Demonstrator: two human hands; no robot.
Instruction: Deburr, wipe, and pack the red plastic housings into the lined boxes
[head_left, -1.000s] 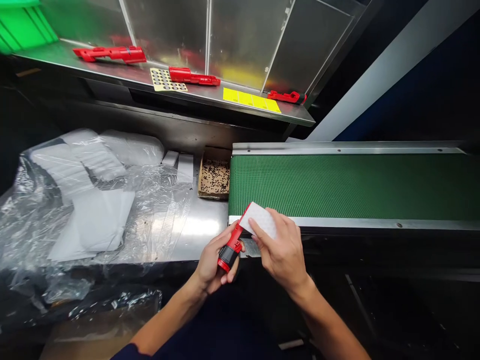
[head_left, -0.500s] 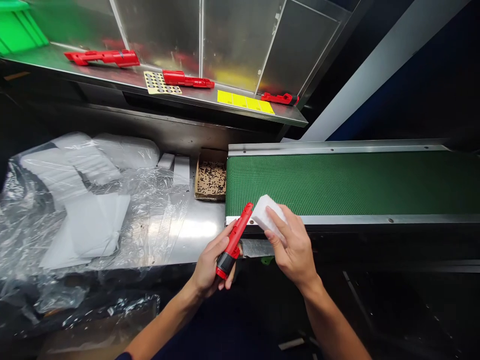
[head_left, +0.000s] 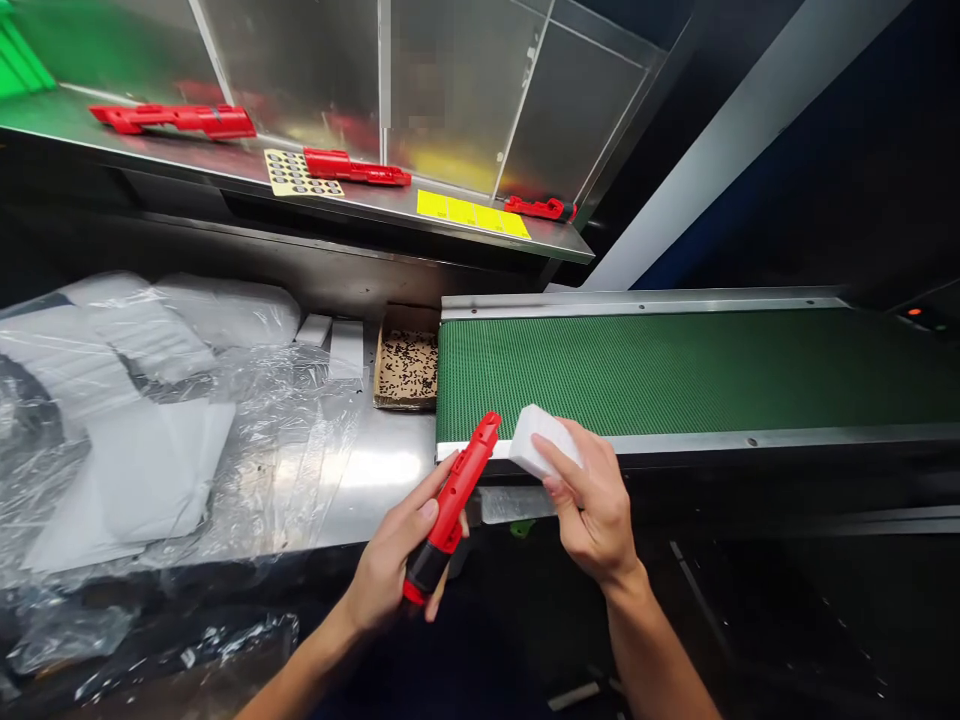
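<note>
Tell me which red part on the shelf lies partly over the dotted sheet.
The middle red part: its left end overlaps the dotted sheet. The left part and right part lie off it.

No text, brand or number can be read. Print-like marks show in two places, both on the long grey metal shelf (head_left: pixel 382 202). The strip of bright yellow rectangular labels (head_left: pixel 472 214) carries small dark marks near its lower edge, too tiny to make out. The pale yellow sheet of round dark stickers (head_left: pixel 287 176), its upper right part covered by the end of a red plastic part with a narrow far end (head_left: pixel 356 168), has rows of stickers whose faces are too small and blurred to read
</note>
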